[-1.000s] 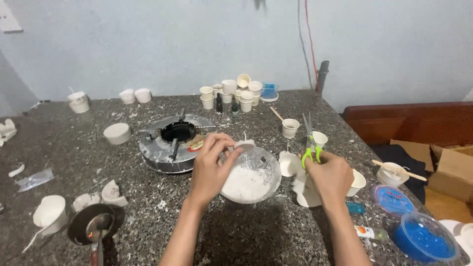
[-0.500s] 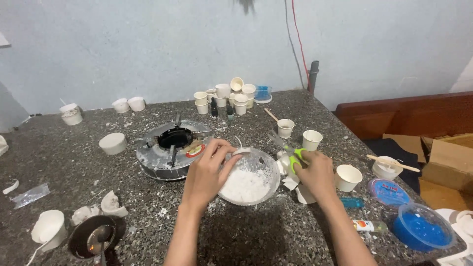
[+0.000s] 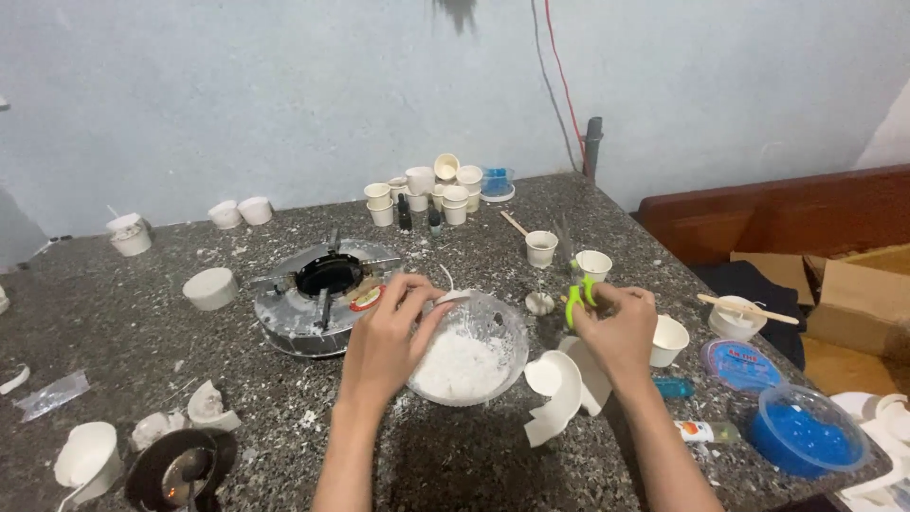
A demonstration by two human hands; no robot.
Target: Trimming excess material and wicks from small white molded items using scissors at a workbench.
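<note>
Head view looks down over a speckled stone table where both of the person's forearms reach forward from the bottom edge. Their left hand is stretched out with the wrist straight, fingers curled over the near-left rim of a clear glass bowl, pinching a small white piece against that rim; the bowl sits at the middle of the table and holds a heap of white powder. Their right hand is raised just to the right of the bowl, knuckles up and wrist bent slightly inward, its fingers closed around the green handles of a pair of scissors whose blades point up and away; whether the blades are parted I cannot tell. Below that hand lies a cut-open white paper cup, touching the bowl's right side, with a whole white cup just beyond the wrist. Left of the bowl stands a round metal burner. Farther back a cluster of small white cups is gathered near the wall. At the right edge sit a blue lid and a clear tub of blue stuff; a dark ladle-like pan lies near the left corner.
</note>
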